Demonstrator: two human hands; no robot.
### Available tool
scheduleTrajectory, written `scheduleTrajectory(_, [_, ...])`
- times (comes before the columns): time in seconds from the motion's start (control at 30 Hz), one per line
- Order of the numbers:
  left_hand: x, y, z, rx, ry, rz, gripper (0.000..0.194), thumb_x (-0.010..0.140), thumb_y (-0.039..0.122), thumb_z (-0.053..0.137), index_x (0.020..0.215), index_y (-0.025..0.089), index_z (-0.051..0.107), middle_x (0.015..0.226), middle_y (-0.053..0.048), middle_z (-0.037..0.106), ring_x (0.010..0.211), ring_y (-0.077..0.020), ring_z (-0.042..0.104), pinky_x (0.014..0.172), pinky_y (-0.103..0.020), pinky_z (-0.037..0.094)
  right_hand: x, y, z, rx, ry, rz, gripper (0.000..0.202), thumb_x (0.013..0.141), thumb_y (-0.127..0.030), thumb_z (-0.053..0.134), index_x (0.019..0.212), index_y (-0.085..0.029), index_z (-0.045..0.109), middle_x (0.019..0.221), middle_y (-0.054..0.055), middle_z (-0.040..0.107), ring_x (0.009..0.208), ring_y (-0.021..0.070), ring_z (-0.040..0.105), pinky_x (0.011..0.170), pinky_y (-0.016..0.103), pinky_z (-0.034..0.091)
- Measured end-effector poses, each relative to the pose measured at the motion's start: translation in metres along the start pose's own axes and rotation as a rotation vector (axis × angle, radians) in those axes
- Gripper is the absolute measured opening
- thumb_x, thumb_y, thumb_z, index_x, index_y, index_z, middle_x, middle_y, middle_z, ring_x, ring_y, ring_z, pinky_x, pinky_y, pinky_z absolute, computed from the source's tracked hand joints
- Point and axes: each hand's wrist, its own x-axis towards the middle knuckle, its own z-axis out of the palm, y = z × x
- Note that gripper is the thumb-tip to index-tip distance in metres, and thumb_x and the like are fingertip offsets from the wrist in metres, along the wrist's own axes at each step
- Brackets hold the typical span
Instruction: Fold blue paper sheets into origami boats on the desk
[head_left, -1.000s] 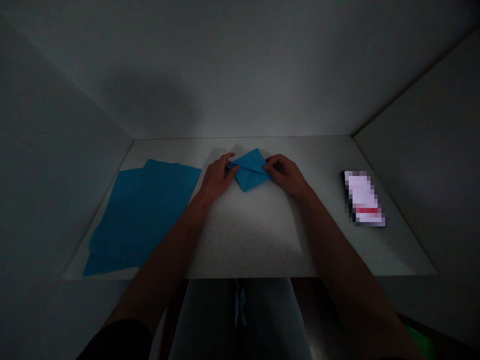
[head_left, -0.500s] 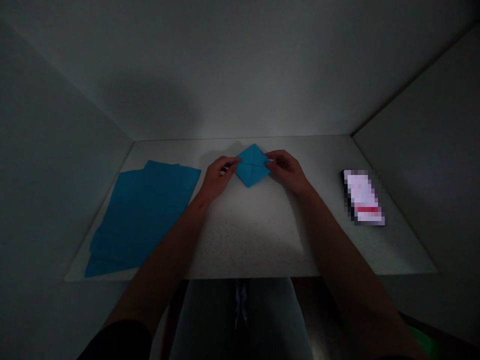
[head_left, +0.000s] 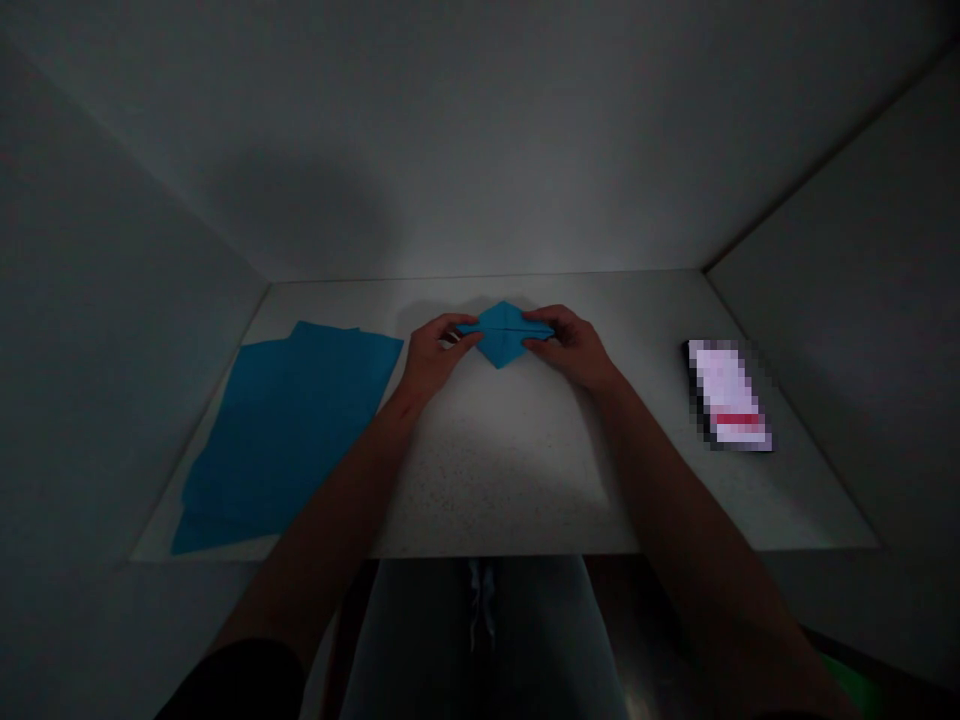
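A small piece of folded blue paper (head_left: 502,345) is held between my hands near the back of the white table. It has pointed top and bottom corners, and a crease runs across its middle. My left hand (head_left: 437,347) pinches its left side between thumb and fingers. On the opposite side, my right hand (head_left: 576,346) pinches the right corner, whose narrow tip shows between the thumb and forefinger.
Several overlapping blue paper sheets (head_left: 292,430) lie at the table's left, beside my left forearm. A phone (head_left: 727,395) with a lit, pixelated screen rests at the right. Walls (head_left: 480,140) enclose the table (head_left: 495,480) at the back and sides.
The paper's side corners are now squeezed into narrow points and its middle looks flatter from top to bottom. Both hands have closed further in over its sides.
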Motion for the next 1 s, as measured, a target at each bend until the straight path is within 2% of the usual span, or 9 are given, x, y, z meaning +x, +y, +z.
scheduleTrajectory(0.13, [-0.001,0.001,0.000,0.017,0.014,0.056,0.016,0.092,0.036,0.086,0.104,0.026,0.081,0.097,-0.002,0.080,0.082,-0.0158,0.070,0.076,-0.030,0.059,0.002,-0.004,0.000,-0.073,0.075,-0.105,0.030,0.090,-0.049,0.087,0.114,-0.032,0.082,0.116,0.006,0.070,0.108,0.0234,0.070,0.100,0.044,0.061])
scheduleTrajectory(0.27, [0.000,0.002,0.000,0.032,0.052,0.195,0.018,0.092,0.039,0.087,0.093,0.024,0.078,0.095,-0.003,0.073,0.081,-0.0154,0.067,0.073,-0.029,0.057,0.004,-0.009,0.000,-0.126,0.152,-0.165,0.014,0.095,-0.043,0.083,0.105,-0.033,0.083,0.107,0.004,0.067,0.099,0.0211,0.069,0.091,0.041,0.063])
scheduleTrajectory(0.37, [-0.001,0.003,0.001,0.012,0.071,0.310,0.020,0.093,0.037,0.085,0.091,0.023,0.071,0.103,-0.005,0.073,0.091,-0.0169,0.069,0.077,-0.030,0.057,0.004,-0.010,0.002,-0.157,0.213,-0.163,0.017,0.096,-0.046,0.083,0.106,-0.032,0.081,0.107,0.004,0.065,0.091,0.0195,0.066,0.083,0.038,0.063])
scheduleTrajectory(0.43, [-0.003,0.005,0.003,-0.003,0.039,0.346,0.017,0.097,0.032,0.079,0.095,0.023,0.066,0.109,-0.005,0.075,0.098,-0.0176,0.071,0.083,-0.032,0.057,0.003,-0.008,0.005,-0.105,0.237,-0.112,0.030,0.096,-0.050,0.083,0.120,-0.034,0.077,0.115,0.004,0.065,0.085,0.0174,0.066,0.078,0.036,0.063])
scheduleTrajectory(0.53, [-0.008,0.008,0.007,-0.002,-0.050,0.341,0.011,0.100,0.027,0.071,0.098,0.023,0.060,0.116,-0.006,0.078,0.098,-0.0170,0.072,0.089,-0.034,0.057,0.001,-0.002,0.012,0.020,0.179,-0.021,0.061,0.094,-0.058,0.083,0.148,-0.038,0.061,0.133,0.006,0.064,0.084,0.0158,0.069,0.075,0.033,0.066])
scheduleTrajectory(0.63, [-0.012,0.009,0.010,-0.025,-0.166,0.337,0.012,0.097,0.027,0.069,0.095,0.023,0.058,0.129,-0.010,0.076,0.109,-0.0202,0.073,0.094,-0.037,0.057,-0.001,0.000,0.020,0.072,0.065,0.020,0.079,0.092,-0.063,0.083,0.159,-0.038,0.051,0.145,0.009,0.062,0.092,0.0166,0.073,0.082,0.033,0.068])
scheduleTrajectory(0.73, [-0.014,0.008,0.010,-0.044,-0.285,0.330,0.020,0.093,0.033,0.076,0.097,0.024,0.059,0.141,-0.012,0.071,0.123,-0.0256,0.071,0.097,-0.040,0.058,-0.002,-0.002,0.025,0.103,-0.012,0.028,0.076,0.089,-0.064,0.086,0.154,-0.035,0.057,0.145,0.010,0.065,0.095,0.0180,0.076,0.086,0.035,0.069])
scheduleTrajectory(0.83, [-0.015,0.008,0.008,-0.053,-0.363,0.330,0.032,0.091,0.045,0.082,0.103,0.024,0.062,0.143,-0.014,0.068,0.121,-0.0271,0.070,0.096,-0.041,0.059,-0.004,-0.006,0.027,0.096,-0.075,0.014,0.066,0.090,-0.061,0.086,0.146,-0.034,0.065,0.141,0.010,0.068,0.096,0.0194,0.078,0.083,0.036,0.070])
scheduleTrajectory(1.0, [-0.012,0.009,0.005,-0.071,-0.426,0.360,0.050,0.091,0.067,0.079,0.109,0.023,0.064,0.143,-0.017,0.063,0.122,-0.0303,0.067,0.099,-0.045,0.059,-0.006,-0.010,0.026,0.050,-0.137,-0.062,0.056,0.092,-0.056,0.087,0.143,-0.040,0.071,0.144,0.008,0.066,0.098,0.0197,0.078,0.086,0.040,0.071])
